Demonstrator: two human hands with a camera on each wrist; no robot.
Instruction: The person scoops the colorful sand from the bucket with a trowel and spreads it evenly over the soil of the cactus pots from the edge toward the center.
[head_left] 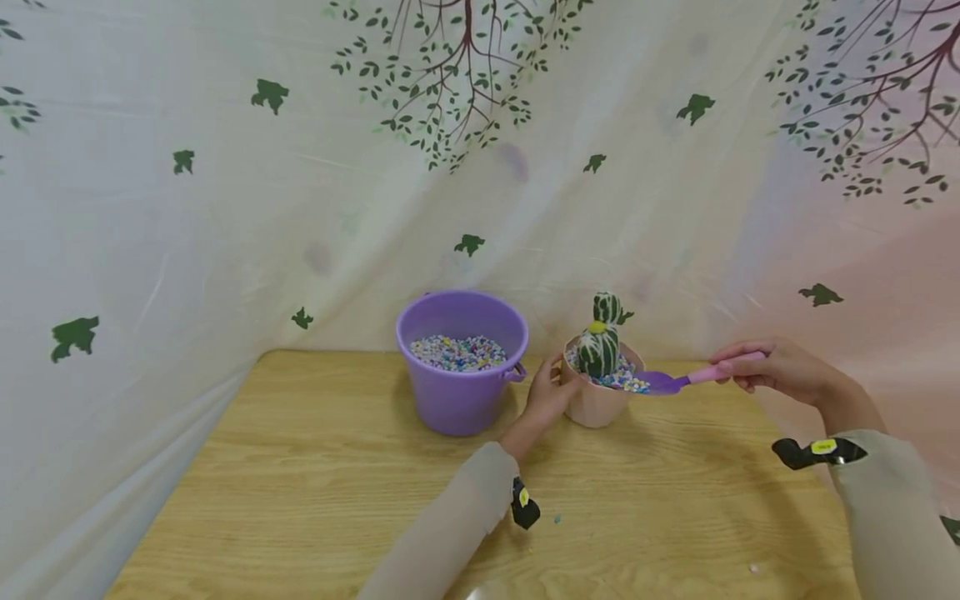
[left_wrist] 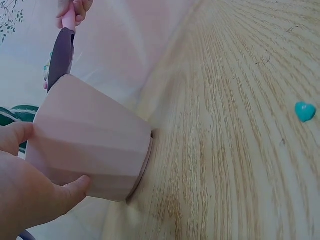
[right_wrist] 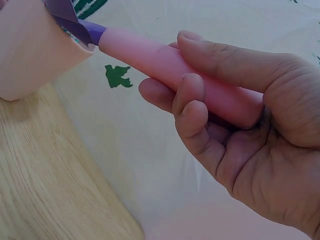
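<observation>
A pale pink flower pot [head_left: 596, 408] stands upright on the table, with a green-and-white striped cactus [head_left: 598, 354] and small coloured beads in it. My left hand [head_left: 550, 393] grips the pot from its left side; in the left wrist view its thumb lies against the faceted wall. A toy trowel [head_left: 662, 383] has its purple blade over the pot's right rim, with beads at its tip. My right hand [right_wrist: 260, 135] holds the pink handle [right_wrist: 180, 75], fingers curled below and thumb along the top.
Left of the pot stands a purple bucket [head_left: 457, 404] partly filled with coloured beads [head_left: 457, 354]. A turquoise heart-shaped bead [left_wrist: 305, 111] lies loose on the wooden table [head_left: 322, 483]. Behind hangs a pale curtain [head_left: 360, 233] printed with leaves and branches.
</observation>
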